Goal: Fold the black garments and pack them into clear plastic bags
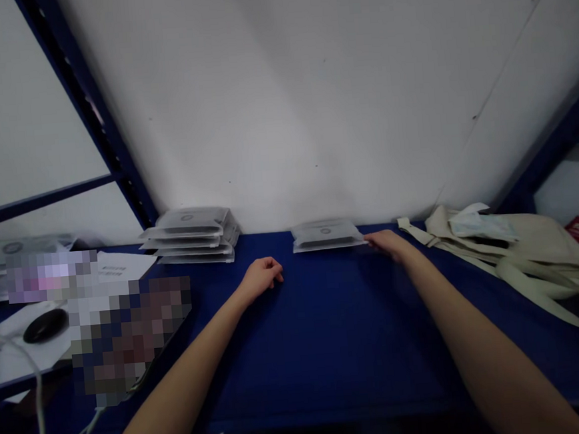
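Note:
A frosted plastic zip bag (327, 233) with a small dark round mark lies flat on the blue shelf (330, 347), close to the white back wall. My right hand (388, 243) is at its right end, the fingers closed on the bag's corner. Left of the bag and apart from it, my left hand (261, 276) hovers over or rests on the shelf, its fingers curled with nothing visible in them. Further left stands a stack of several similar frosted zip bags (191, 235).
On the left lie papers (123, 267), a black computer mouse (46, 325), a blurred-out flat object (138, 336) and white cables (39, 397). A beige cloth bag with straps (527, 245) lies on the right. Blue metal uprights (95, 112) frame the shelf.

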A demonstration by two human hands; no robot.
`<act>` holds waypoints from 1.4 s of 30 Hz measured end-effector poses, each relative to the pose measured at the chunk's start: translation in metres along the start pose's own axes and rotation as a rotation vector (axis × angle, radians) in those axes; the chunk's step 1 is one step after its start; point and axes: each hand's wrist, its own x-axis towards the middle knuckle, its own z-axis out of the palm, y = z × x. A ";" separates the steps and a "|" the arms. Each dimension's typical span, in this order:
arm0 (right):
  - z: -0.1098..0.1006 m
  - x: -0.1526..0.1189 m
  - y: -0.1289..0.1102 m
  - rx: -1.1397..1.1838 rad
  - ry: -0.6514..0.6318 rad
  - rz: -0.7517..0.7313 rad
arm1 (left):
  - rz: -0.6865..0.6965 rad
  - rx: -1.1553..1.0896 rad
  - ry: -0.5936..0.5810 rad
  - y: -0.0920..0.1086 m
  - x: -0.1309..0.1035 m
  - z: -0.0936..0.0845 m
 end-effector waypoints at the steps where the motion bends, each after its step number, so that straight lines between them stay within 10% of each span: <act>1: 0.008 -0.005 -0.007 -0.004 -0.055 0.003 | -0.003 0.009 0.001 0.001 0.000 0.000; 7: 0.043 -0.028 -0.035 -0.037 -0.250 -0.024 | -0.015 0.064 -0.009 0.004 -0.002 0.000; 19: 0.045 -0.028 -0.035 -0.058 -0.283 -0.038 | -0.268 -0.193 -0.088 0.028 -0.004 0.011; 32: 0.046 -0.022 -0.028 0.030 -0.345 -0.084 | -0.458 -0.490 -0.124 0.082 0.030 0.133; 42: 0.048 -0.022 -0.026 0.022 -0.380 -0.088 | -0.449 -0.564 0.168 0.076 0.052 0.146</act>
